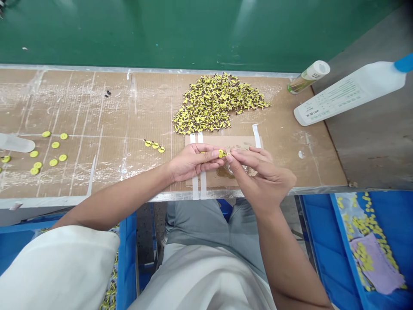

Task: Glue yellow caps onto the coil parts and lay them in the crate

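Observation:
My left hand (198, 161) is closed, pinching a small round yellow piece (221, 153) between thumb and fingers. A darker bit shows at that piece's right edge. My right hand (261, 174) meets it there, thumb and forefinger pressed together; whatever lies between those tips is too small to name. Both hands are over a cardboard mat (213, 178) taped to the bench. Behind them rises a heap of tiny yellow and dark brown parts (219, 103). Left of my left hand, a short row of yellow discs with dark pieces on them (155, 145) lies on the bench.
Loose yellow discs (55, 145) and a whitish translucent object (16, 143) lie at the left. A white bottle with a blue cap (351, 92) and a smaller container (309, 77) are at the right. Blue bins (322, 241) with yellow pieces flank my legs below the bench edge.

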Demonstrator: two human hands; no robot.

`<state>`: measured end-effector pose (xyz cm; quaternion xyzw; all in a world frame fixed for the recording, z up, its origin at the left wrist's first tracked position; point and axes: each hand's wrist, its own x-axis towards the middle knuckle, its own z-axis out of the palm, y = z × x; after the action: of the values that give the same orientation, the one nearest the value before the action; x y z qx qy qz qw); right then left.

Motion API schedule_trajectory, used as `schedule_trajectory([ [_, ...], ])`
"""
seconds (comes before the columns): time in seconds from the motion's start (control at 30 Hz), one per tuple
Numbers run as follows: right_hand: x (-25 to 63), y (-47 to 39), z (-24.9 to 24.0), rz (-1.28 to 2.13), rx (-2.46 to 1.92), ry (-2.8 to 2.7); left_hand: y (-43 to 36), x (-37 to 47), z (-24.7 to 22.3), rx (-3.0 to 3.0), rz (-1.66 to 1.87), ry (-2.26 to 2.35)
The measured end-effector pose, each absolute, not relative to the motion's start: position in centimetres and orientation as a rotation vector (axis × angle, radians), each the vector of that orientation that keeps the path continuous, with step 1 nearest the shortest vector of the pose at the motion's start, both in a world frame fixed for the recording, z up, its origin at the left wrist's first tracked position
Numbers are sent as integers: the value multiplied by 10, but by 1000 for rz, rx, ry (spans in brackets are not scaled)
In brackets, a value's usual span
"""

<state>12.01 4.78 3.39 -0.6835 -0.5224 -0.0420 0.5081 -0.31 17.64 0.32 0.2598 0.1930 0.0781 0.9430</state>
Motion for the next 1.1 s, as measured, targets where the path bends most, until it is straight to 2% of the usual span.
schedule_trajectory([
  [0.8, 122, 57, 38, 70, -1643, -1234, 170, -3, 4, 631, 246, 482],
  [1.1, 127, 63, 37, -23, -1659, -1358, 162, -2, 12, 658, 355, 502],
])
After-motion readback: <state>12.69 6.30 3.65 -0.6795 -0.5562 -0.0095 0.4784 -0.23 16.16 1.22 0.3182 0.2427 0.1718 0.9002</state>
